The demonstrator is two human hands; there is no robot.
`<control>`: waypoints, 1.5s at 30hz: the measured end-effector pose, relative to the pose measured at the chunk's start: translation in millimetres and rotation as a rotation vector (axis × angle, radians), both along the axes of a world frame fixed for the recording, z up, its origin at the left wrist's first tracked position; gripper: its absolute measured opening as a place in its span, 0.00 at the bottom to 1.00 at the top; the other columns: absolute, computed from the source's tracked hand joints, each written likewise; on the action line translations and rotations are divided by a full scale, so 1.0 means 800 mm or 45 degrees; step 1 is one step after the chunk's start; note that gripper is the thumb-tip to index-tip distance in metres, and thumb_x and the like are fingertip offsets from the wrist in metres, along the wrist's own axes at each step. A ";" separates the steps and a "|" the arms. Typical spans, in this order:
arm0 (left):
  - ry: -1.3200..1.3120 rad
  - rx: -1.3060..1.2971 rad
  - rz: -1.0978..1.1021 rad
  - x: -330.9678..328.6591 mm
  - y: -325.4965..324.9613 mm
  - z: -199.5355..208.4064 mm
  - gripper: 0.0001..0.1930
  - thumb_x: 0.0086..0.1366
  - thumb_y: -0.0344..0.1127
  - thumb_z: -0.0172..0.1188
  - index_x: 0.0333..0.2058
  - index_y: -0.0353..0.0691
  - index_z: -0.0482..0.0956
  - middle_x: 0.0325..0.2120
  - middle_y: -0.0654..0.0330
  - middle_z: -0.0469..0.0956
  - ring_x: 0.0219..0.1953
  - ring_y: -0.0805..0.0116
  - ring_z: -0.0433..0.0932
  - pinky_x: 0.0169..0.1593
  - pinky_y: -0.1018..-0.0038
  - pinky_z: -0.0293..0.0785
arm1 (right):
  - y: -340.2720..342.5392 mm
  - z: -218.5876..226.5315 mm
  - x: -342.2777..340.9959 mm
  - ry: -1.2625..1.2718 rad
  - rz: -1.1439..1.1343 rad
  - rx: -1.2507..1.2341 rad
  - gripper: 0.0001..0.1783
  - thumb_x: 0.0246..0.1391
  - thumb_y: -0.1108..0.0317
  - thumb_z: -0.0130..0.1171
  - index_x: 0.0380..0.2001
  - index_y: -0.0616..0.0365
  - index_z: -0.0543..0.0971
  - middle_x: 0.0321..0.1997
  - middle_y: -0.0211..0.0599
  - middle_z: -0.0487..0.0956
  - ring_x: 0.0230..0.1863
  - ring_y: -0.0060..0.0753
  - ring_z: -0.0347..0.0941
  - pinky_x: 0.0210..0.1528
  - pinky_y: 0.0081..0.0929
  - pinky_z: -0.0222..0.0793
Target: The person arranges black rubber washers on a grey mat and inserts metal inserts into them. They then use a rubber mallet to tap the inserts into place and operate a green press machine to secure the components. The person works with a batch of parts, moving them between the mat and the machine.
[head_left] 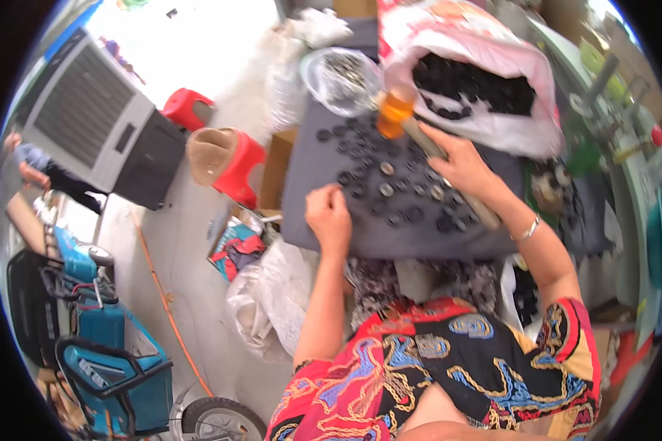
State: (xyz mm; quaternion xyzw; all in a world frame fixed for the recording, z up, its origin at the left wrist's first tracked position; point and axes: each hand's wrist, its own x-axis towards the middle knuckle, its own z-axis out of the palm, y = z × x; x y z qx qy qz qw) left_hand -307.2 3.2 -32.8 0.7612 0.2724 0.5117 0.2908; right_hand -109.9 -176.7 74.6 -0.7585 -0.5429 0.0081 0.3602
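My right hand (463, 167) is wrapped round the wooden handle of a mallet (396, 114) with an orange, see-through head. The mallet is held over the table, its head towards the far side. At the table's left part my left hand (329, 214) is closed, thumb and fingers pressed together; what they hold, if anything, cannot be made out. Small black round parts (360, 147) lie scattered on the grey cloth (312, 169) between and beyond my hands. A few of them show a light metallic centre (387, 190).
A white and pink sack (544, 132) of black parts lies open at the back. Left of it stands a clear plastic bag (315, 81) of small metal pieces. A green machine (588, 147) borders the right. Red stools (248, 165), an air cooler (88, 110) and a blue tricycle (110, 331) stand leftward.
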 end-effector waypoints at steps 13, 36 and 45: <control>-0.017 -0.193 -0.055 0.006 0.000 -0.005 0.05 0.61 0.26 0.59 0.33 0.34 0.82 0.28 0.57 0.79 0.33 0.62 0.77 0.39 0.69 0.73 | -0.030 -0.030 -0.045 -0.089 0.013 -0.255 0.38 0.49 0.74 0.59 0.66 0.49 0.65 0.33 0.53 0.76 0.36 0.53 0.75 0.41 0.41 0.70; -0.093 -0.155 -0.039 0.010 0.008 -0.020 0.06 0.64 0.27 0.59 0.34 0.33 0.83 0.27 0.64 0.79 0.28 0.78 0.73 0.34 0.79 0.70 | -0.055 0.008 -0.061 0.070 0.060 -0.147 0.38 0.49 0.78 0.59 0.66 0.57 0.65 0.51 0.51 0.79 0.46 0.44 0.79 0.49 0.32 0.71; -0.065 -0.265 -0.068 0.010 0.000 -0.012 0.05 0.62 0.28 0.59 0.32 0.34 0.83 0.28 0.56 0.80 0.34 0.62 0.78 0.40 0.69 0.73 | -0.060 -0.029 -0.081 -0.065 0.079 -0.315 0.40 0.48 0.75 0.61 0.66 0.53 0.64 0.37 0.52 0.78 0.35 0.52 0.77 0.41 0.39 0.72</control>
